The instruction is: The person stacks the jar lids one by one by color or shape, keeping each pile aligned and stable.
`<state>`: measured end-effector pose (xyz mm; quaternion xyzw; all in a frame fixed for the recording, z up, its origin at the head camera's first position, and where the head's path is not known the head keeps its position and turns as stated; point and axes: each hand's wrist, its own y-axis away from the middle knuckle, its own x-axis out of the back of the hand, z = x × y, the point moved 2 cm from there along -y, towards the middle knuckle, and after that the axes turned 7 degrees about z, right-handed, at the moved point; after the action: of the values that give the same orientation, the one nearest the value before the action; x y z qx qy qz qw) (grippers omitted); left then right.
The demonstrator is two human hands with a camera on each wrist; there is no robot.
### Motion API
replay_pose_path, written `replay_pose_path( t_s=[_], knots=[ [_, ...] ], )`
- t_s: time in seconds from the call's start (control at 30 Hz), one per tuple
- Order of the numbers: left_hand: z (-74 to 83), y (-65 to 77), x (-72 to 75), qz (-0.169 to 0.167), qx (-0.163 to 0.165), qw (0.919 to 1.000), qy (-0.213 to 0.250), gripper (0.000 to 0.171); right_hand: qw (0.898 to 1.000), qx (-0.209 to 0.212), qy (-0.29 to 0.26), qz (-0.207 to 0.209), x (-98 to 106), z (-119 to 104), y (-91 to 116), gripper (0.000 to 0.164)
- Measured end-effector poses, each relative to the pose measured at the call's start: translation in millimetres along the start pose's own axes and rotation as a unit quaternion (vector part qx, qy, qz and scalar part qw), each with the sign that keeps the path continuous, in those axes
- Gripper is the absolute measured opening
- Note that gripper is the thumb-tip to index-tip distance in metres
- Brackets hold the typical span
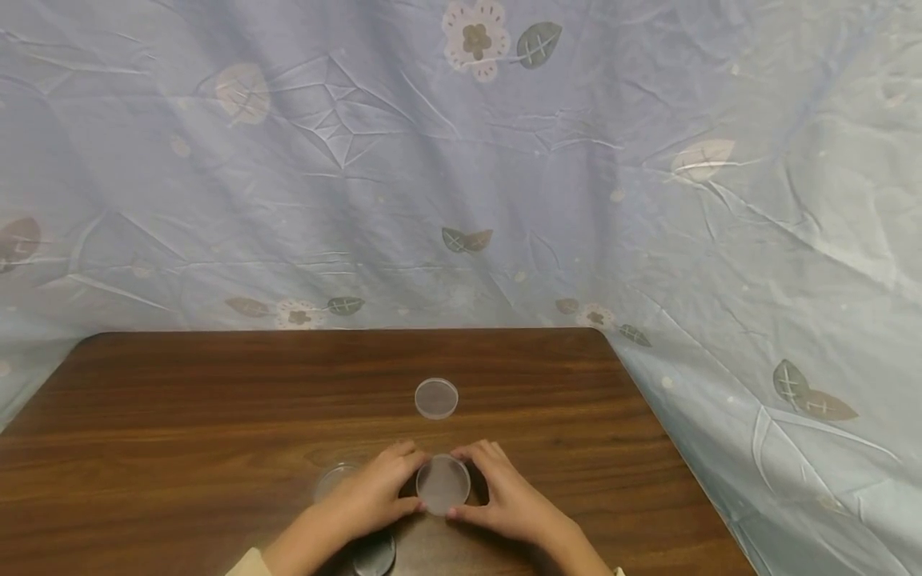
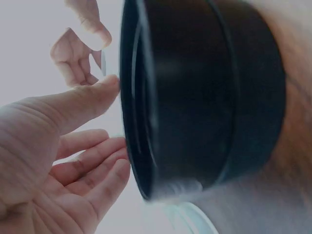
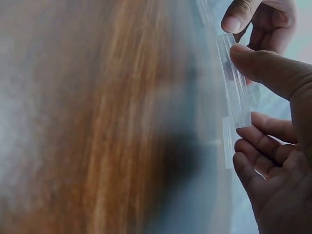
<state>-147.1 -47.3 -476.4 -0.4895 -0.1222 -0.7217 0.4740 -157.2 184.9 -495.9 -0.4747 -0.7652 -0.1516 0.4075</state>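
A clear, shallow round dish (image 1: 442, 485), like a petri dish, is gripped at its rim between both hands over the near part of the table. My left hand (image 1: 382, 490) holds its left side, thumb at the near edge and fingers at the far edge. Mirroring it, my right hand (image 1: 507, 494) holds the right side. The right wrist view shows the dish (image 3: 235, 83) edge-on, with the right thumb on one face and fingertips by the lower edge. A black cylinder (image 2: 209, 97) hides the dish from the left wrist view.
Farther back on the wooden table (image 1: 216, 384) lies another clear round dish (image 1: 436, 398). A third clear dish (image 1: 334, 476) shows partly behind the left hand. A dark round container (image 1: 374, 554) stands by the left forearm. Patterned cloth (image 1: 360, 200) hangs behind and right.
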Motion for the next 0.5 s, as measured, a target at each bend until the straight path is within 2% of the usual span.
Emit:
replay_pose_path(
  t_s=[0.23,0.5],
  knots=[
    [11.8,5.3,0.0,-0.023,0.010,0.9996,0.011,0.053,1.000,0.009,0.005,-0.001,3,-4,13,0.069],
    [24.2,9.2,-8.3,-0.041,0.006,0.9991,-0.009,0.054,1.000,0.002,-0.004,-0.006,2,-1,31,0.069]
  ],
)
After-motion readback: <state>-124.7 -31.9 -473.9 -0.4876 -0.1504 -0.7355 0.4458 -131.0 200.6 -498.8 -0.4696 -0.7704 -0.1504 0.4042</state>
